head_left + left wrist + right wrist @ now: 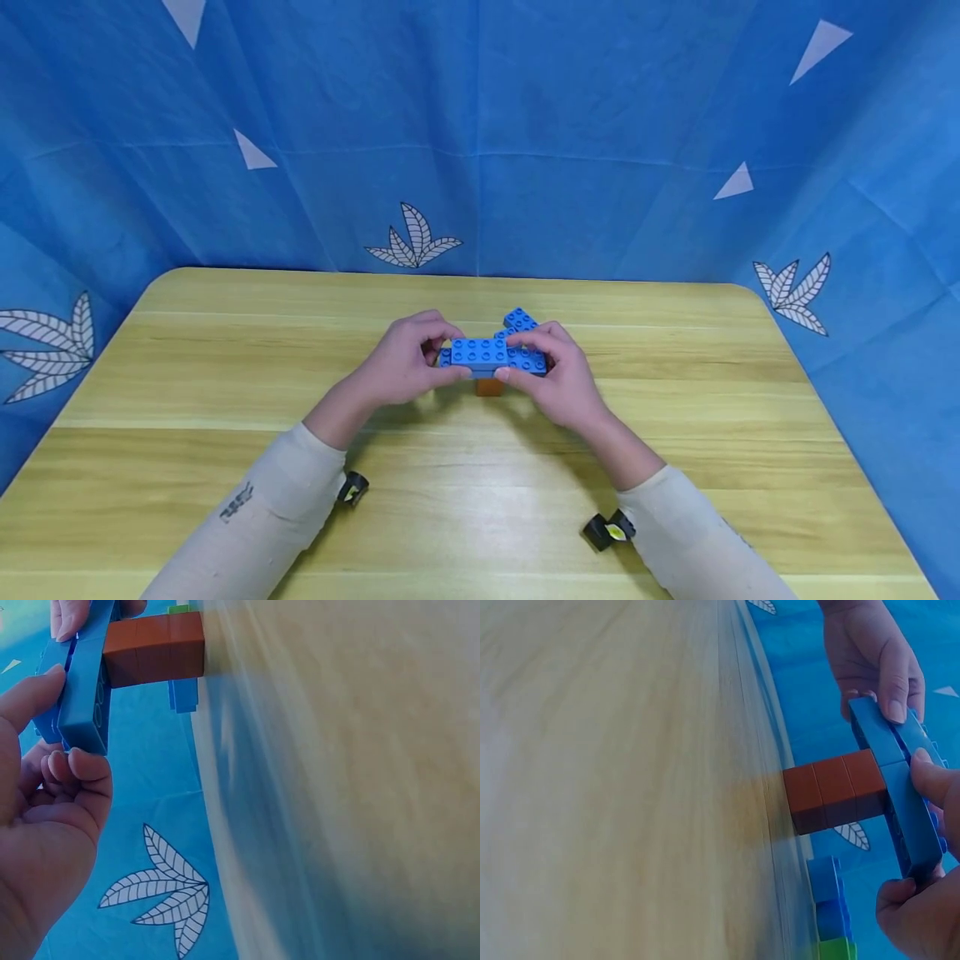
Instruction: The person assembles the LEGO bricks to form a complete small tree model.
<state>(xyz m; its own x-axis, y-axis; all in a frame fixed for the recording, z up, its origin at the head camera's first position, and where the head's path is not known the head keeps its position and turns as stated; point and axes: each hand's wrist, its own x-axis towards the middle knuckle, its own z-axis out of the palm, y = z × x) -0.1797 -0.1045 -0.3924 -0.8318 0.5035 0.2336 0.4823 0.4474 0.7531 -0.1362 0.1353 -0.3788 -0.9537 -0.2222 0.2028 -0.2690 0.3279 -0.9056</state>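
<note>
A blue toy building brick (478, 352) with studs on top lies across two blue bricks set end to end; the right one (913, 825) shows in the right wrist view. Under their joint stands an upright stack of brown bricks (836, 791) on the table. My left hand (408, 360) pinches the top brick's left end, its thumb along the near side and its other fingers curled near the lower brick's end. From the other side my right hand (558, 375) grips the top brick's right end between thumb and index finger. A thin gap shows between the two blue layers.
Behind the stack, more blue bricks (520, 319) stand near the far part of the wooden table (225, 350). A green brick (834, 949) shows beside blue ones in the right wrist view. A blue curtain (480, 100) hangs past the table's back edge.
</note>
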